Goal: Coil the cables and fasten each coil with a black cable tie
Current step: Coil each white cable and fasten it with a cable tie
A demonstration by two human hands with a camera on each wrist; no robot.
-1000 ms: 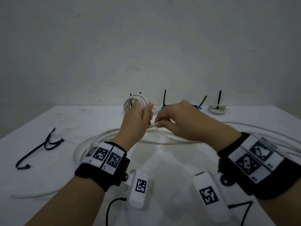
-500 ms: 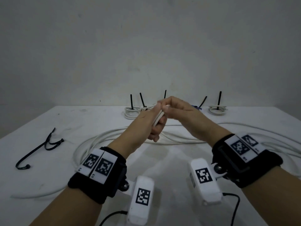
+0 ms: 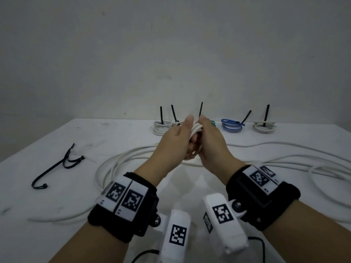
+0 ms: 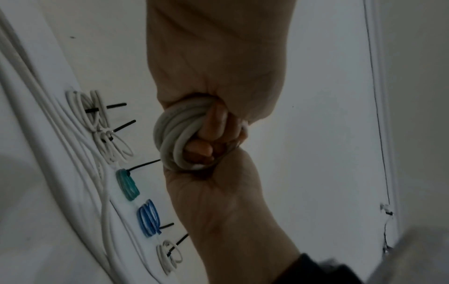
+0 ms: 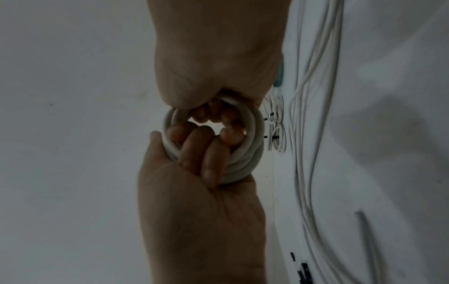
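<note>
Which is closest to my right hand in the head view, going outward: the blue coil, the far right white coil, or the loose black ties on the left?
From the right hand:
1. Blue coil, just to its right in the back row.
2. Far right white coil, at the right end of that row.
3. Loose black ties, far off on the left side of the table.

We count five tied coils at the table's far edge: three white (image 3: pixel 161 126), one green (image 4: pixel 127 184), one blue (image 3: pixel 231 126). One white coil (image 3: pixel 196 129) in hand. Loose black cable ties (image 3: pixel 57 166) at left, number unclear.
</note>
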